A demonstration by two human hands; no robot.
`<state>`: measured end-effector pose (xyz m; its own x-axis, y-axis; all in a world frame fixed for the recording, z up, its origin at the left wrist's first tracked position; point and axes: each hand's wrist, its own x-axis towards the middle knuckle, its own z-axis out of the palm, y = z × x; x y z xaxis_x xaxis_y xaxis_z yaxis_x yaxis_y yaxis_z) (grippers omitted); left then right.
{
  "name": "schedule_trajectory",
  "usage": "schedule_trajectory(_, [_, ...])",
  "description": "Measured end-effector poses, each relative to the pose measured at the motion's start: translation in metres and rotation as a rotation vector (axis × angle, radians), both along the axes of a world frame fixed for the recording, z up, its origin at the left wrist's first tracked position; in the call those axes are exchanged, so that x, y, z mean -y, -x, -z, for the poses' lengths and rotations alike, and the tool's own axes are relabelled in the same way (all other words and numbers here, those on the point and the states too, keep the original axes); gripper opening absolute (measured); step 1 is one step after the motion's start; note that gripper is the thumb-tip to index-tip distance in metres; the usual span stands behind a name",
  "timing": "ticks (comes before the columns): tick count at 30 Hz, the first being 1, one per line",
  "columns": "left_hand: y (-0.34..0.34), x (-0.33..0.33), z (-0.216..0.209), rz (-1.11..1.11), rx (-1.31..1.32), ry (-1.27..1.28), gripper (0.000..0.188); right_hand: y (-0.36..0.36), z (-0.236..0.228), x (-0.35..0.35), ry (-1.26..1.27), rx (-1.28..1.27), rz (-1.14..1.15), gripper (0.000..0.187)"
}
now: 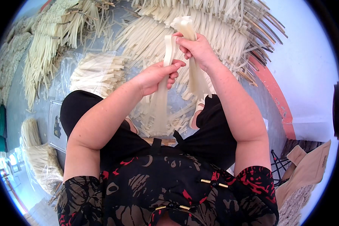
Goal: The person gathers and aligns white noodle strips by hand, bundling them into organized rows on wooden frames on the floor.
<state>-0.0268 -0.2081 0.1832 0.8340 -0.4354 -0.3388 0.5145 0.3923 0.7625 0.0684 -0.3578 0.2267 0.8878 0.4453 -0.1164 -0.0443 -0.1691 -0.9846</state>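
Note:
My left hand (156, 78) is closed around a few long, flat, cream-coloured noodle strips (168, 49). They loop above the fingers, and their lower ends hang down between my knees. Slightly higher and to the right, my right hand (200, 51) grips a thicker noodle bundle (196, 77), its folded top fanning out above the fist and its tail hanging below. The fingertips of my right hand are beside the top of the left strips; whether they touch cannot be made out. Broken noodle pieces (177, 122) lie on the grey floor between my feet.
Large heaps of noodles on sticks (150, 41) spread across the far floor, with stick ends (269, 28) poking out at right. A stacked noodle pile (98, 73) lies on clear plastic beyond my left knee. Wrapped noodle bundles (45, 165) are at left, a cardboard box (309, 162) at right.

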Motion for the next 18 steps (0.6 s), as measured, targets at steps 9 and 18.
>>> schedule_trajectory(9, [-0.006,-0.003,-0.001,-0.068,0.045,0.170,0.026,0.006,0.004,-0.005,-0.287,-0.335,-0.058,0.020])
schedule_trajectory(18, [-0.007,0.000,0.003,-0.307,0.102,0.020,0.034,0.003,0.009,-0.002,-0.167,-0.169,-0.019,0.026])
